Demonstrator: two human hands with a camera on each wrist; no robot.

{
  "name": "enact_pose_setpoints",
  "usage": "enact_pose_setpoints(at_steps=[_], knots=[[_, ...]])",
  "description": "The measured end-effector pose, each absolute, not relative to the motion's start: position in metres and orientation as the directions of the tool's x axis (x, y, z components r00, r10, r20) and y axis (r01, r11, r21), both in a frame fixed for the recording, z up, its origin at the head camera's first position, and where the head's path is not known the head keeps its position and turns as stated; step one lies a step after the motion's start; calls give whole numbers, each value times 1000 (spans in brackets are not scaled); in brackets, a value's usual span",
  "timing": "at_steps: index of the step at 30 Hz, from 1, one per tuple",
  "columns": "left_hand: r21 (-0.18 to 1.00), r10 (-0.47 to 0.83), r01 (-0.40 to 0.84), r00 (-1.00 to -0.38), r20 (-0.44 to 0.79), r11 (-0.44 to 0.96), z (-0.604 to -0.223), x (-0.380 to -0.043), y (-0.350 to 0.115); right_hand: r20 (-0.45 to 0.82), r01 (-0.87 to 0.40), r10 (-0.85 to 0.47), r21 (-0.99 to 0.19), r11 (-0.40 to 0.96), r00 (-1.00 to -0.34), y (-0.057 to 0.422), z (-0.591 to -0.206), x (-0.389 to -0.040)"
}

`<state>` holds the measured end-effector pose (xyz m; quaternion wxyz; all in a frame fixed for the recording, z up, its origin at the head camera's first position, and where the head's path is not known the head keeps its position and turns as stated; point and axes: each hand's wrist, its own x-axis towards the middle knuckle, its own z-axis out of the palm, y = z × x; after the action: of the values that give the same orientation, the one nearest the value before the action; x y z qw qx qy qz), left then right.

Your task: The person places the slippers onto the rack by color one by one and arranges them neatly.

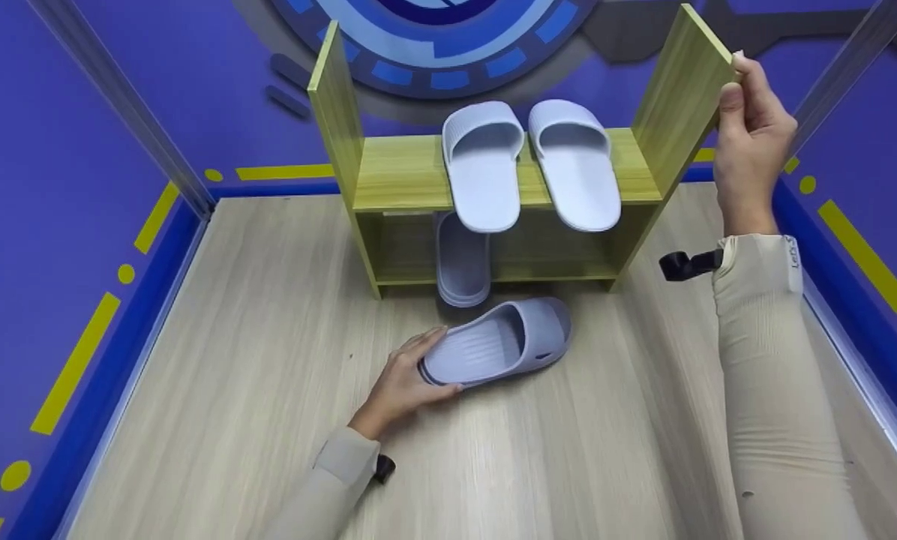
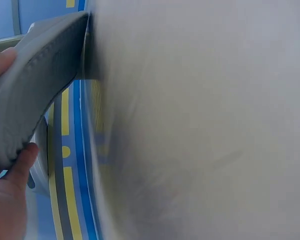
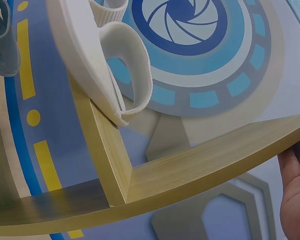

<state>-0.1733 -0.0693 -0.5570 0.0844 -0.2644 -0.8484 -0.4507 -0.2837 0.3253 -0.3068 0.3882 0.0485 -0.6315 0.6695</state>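
My left hand (image 1: 406, 377) grips the heel end of a grey slipper (image 1: 478, 352) in front of a wooden shoe rack (image 1: 400, 176). Fingers lie along the slipper's far side, with the thumb on its near side. In the left wrist view the slipper (image 2: 40, 75) is tilted, its heel raised and its toe close to the floor. Up at the right, my right hand (image 1: 756, 146) pinches the front edge of the rack's right side panel (image 1: 685, 97). A second grey slipper (image 1: 463, 262) sits on the lower shelf, its toe hidden under the upper shelf.
Two white slippers, one on the left (image 1: 486, 180) and one on the right (image 1: 580, 176), rest on the upper shelf with heels overhanging its front edge. Blue printed walls (image 1: 58, 225) enclose the wooden floor (image 1: 268, 337) at the back and both sides.
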Motion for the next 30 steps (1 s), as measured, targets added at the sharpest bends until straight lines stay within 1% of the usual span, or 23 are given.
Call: enact_pose_setpoints(at_steps=[4,6,13,18,23,30], knots=[[691,343,579,-815,467,433,-558,-174,-66,554,-583,455,-807,92,-697,320,-302,-278],[687,330,590,-807,489,424,-559,-175,-64,555,-584,456,-807,90,-696,319,-302,-278],[666,308,603,-798,519,439,-557,-174,-54,546,-593,456,-804,47,-703,321,-304,-281],[668,300,616,-788,538,418,-555,-174,-50,536,-584,460,-810,44,-708,319,-302,-278],[690,261,595,-802,536,412,-553,-174,-46,539,-579,456,-813,62,-708,318,-301,-275],[727,164,540,-835,525,424,-551,-176,-36,546,-578,452,-812,80,-705,317,-300,-274]])
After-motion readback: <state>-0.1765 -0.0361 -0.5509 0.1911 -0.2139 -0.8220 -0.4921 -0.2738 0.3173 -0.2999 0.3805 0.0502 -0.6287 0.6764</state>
